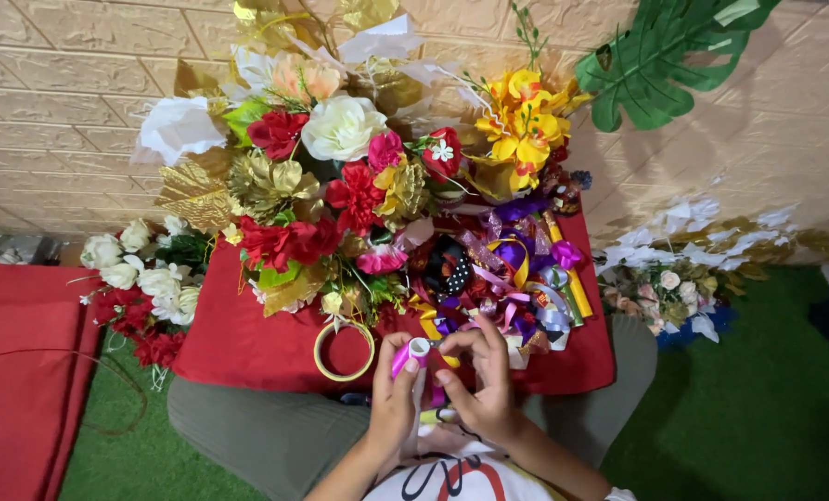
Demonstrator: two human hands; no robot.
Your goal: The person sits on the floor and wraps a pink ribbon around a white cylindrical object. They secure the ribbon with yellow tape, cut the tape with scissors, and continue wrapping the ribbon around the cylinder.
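Note:
My left hand (392,394) and my right hand (482,385) meet over my lap, just in front of a low table draped in red cloth (247,343). Both hands pinch a small pink and white ribbon piece (411,354) held between the fingertips. A tape ring (344,351) lies on the cloth just left of my left hand. A heap of coloured ribbons (507,278) in purple, yellow, pink and silver sits right behind my hands.
A big bunch of artificial flowers (340,176) in red, white, gold and yellow fills the table's back. White and red roses (145,288) lie at its left. More flowers (683,278) rest on green turf (758,408) to the right. A red mat (20,371) lies at left.

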